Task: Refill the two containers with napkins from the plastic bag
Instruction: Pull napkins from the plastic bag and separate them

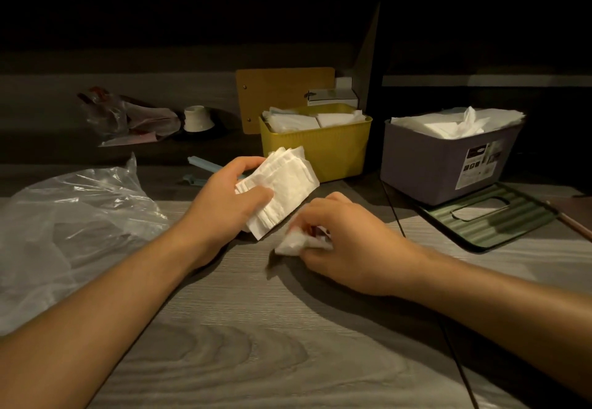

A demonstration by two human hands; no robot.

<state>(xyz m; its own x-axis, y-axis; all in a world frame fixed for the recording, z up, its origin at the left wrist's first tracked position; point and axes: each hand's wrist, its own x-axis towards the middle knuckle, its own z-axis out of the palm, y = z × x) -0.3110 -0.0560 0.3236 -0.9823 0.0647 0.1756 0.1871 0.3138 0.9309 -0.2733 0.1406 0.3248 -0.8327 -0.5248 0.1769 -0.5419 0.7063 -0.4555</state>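
Grey wood-grain tabletop (256, 360) fills the foreground under dim light. Nearest, the right hand (349, 242) rests low on it, fingers curled round a crumpled white scrap (298, 243), blurred. Just left of it, the left hand (224, 197) grips a fanned stack of napkins (285, 184), thumb pressed on top, fingers underneath. At the left edge lies the clear plastic bag (73, 216), slumped and open. Behind the hands stands a yellow container (320, 149) holding white napkins. To its right, a purple container (445, 158) is heaped with napkins, beside a green slotted lid (493, 219) lying flat. Farther back sits a small white cup (198, 118).
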